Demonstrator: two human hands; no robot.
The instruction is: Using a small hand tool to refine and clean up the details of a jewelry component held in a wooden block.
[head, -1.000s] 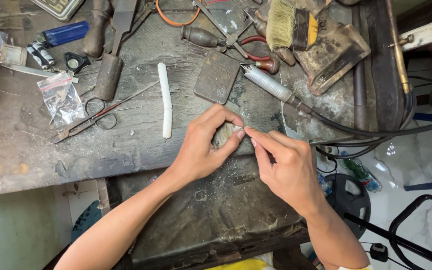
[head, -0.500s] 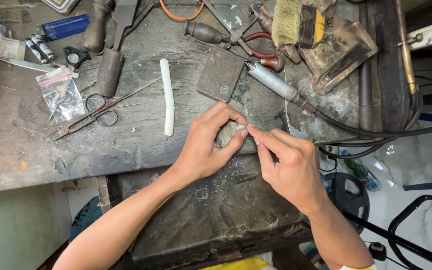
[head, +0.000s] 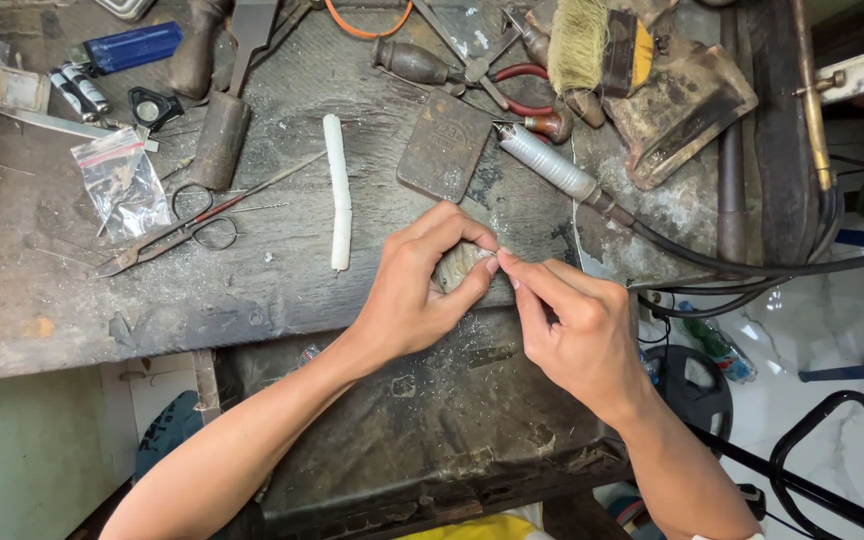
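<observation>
Two hands pinch sm. piece [head: 455, 262], mostly hidden

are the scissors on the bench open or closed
Nearly shut. The scissors lie flat on the workbench, left of the white stick; the two finger loops sit almost side by side, and the blades run together toward the tip.

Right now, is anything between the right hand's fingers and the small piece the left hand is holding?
Nothing visible. The right hand has its fingertips against the small piece, which the left hand pinches at the bench edge.
</observation>
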